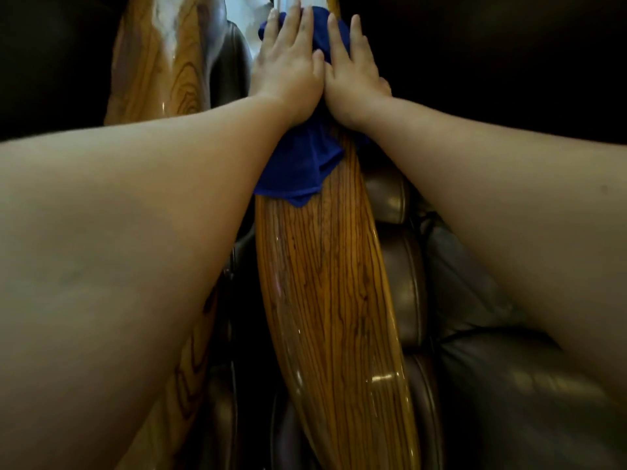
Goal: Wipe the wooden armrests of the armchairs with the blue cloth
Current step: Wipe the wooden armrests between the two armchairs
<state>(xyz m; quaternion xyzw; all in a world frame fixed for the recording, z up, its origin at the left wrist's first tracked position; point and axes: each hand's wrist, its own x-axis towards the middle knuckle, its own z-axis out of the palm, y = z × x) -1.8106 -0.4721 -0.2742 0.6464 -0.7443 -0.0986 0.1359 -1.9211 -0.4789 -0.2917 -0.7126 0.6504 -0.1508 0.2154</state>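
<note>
A glossy striped wooden armrest (332,293) runs from the bottom centre up to the top of the view. The blue cloth (302,167) is draped over its far part. My left hand (288,66) and my right hand (353,72) lie side by side, palms flat, pressing the cloth onto the wood, with fingers stretched forward. Part of the cloth hangs free below my wrists. A second wooden armrest (163,59) of the neighbouring armchair stands at the upper left, mostly behind my left forearm.
Dark brown leather cushions (475,334) of the armchair fill the right side. More leather padding (227,59) sits between the two armrests. A narrow bright gap shows at the top centre. The surroundings are dark.
</note>
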